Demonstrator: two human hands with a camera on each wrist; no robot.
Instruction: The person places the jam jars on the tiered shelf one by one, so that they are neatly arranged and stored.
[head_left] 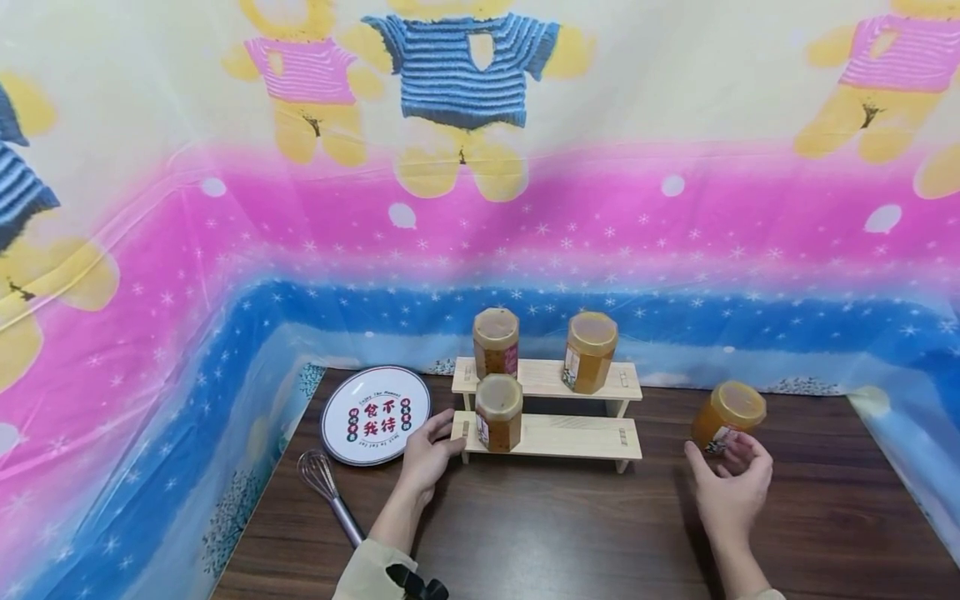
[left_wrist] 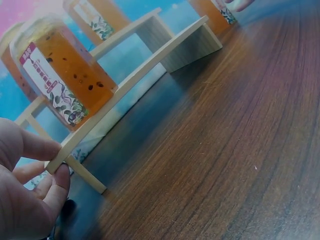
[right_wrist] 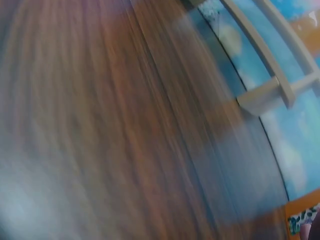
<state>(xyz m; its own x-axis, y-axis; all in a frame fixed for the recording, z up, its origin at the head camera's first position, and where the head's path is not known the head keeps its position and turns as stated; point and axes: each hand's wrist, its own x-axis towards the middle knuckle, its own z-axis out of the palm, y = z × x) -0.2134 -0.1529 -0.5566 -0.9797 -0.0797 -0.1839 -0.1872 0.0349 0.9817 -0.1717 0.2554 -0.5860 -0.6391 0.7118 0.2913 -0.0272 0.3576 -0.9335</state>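
Observation:
A two-step wooden display rack (head_left: 573, 435) stands on the table. My left hand (head_left: 427, 457) pinches the left end of its lower board between thumb and fingers, clearly seen in the left wrist view. On that board sits a jar of amber preserve with dark seeds (left_wrist: 75, 75). The upper board carries two more jars, a seeded one (head_left: 496, 342) at left and a plain amber one (head_left: 591, 354) at right. Right of the rack, my right hand (head_left: 731, 487) holds another amber jar (head_left: 727, 408) low down, thumb on its left side and fingers on its right. Only a fingertip shows in the right wrist view.
A round white plate with printed characters (head_left: 377, 415) lies at the left of the dark wooden table (head_left: 540, 533). In front of it is a whisk (head_left: 333, 496). A patterned cloth (head_left: 465, 242) hangs behind the table and along its sides.

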